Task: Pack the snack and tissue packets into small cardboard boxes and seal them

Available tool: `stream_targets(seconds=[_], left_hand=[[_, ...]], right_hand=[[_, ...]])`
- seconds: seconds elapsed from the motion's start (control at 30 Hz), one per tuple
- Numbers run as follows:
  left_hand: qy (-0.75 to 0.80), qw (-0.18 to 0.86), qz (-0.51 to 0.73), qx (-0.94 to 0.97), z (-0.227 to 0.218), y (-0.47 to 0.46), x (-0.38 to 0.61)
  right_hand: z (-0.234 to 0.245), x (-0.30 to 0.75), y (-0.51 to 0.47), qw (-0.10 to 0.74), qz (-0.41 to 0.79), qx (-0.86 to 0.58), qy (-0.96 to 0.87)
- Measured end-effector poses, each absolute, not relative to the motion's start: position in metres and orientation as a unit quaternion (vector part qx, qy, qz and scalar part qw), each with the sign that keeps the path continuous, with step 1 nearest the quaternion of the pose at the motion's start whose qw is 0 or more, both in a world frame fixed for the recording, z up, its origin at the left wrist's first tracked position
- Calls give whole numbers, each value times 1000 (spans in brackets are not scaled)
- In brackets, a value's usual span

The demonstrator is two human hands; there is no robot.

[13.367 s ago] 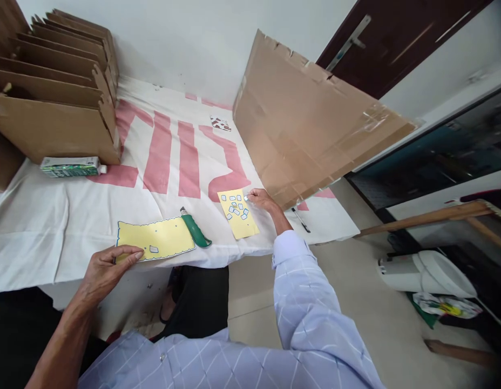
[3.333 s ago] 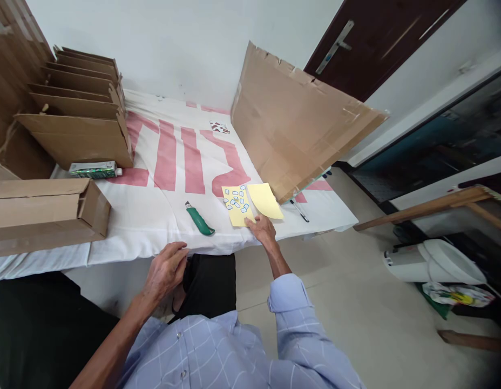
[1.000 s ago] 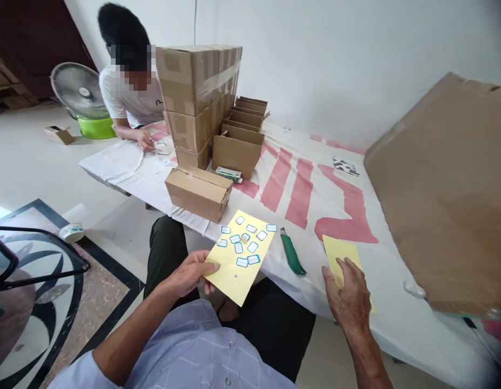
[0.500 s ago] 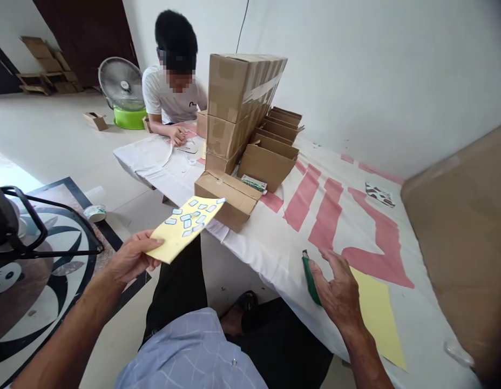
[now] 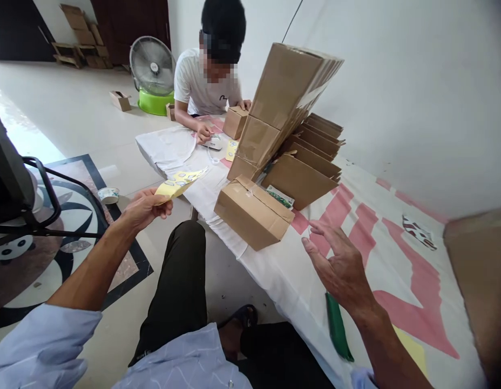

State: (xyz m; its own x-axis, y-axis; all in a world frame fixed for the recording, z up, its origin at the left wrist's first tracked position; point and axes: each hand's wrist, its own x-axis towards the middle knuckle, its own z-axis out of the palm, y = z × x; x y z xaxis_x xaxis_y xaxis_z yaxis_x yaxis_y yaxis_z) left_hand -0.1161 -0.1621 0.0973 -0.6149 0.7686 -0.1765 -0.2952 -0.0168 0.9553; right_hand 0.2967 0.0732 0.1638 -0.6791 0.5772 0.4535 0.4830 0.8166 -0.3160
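Observation:
My left hand [image 5: 150, 208] pinches the near end of a yellow sheet [image 5: 171, 188] that carries several small blue-edged stickers. The sheet is tilted, seen almost edge-on, and held off the table's left side. My right hand [image 5: 342, 265] hovers over the table with thumb and fingers apart; a tiny pale spot shows by its fingertips, too small to name. Below the right wrist a green-handled cutter [image 5: 337, 329] lies on the white and pink table cover [image 5: 283, 275]. Another yellow sheet [image 5: 412, 351] is partly hidden behind my right forearm.
A closed carton [image 5: 250, 213] sits at the table edge, before stacked boxes [image 5: 286, 81] and open cartons [image 5: 299, 175]. A green-and-white packet [image 5: 281, 198] lies between. Across the table, a person [image 5: 210, 81] handles a white object [image 5: 213, 142]. A large carton [image 5: 477, 270] stands right.
My right hand has moved forward, away from the cutter, toward the closed carton. The yellow sheet in my left hand has tipped to a flatter angle. The view has shifted left.

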Motion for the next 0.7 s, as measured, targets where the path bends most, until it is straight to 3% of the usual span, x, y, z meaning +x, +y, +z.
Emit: stream_targets(seconds=[0.43, 0.7], left_hand=[[657, 336, 667, 96, 62, -52, -153], [658, 351, 662, 67, 46, -26, -168]], right_hand=[[189, 138, 129, 151, 137, -117, -972], [188, 39, 184, 71, 56, -59, -994]])
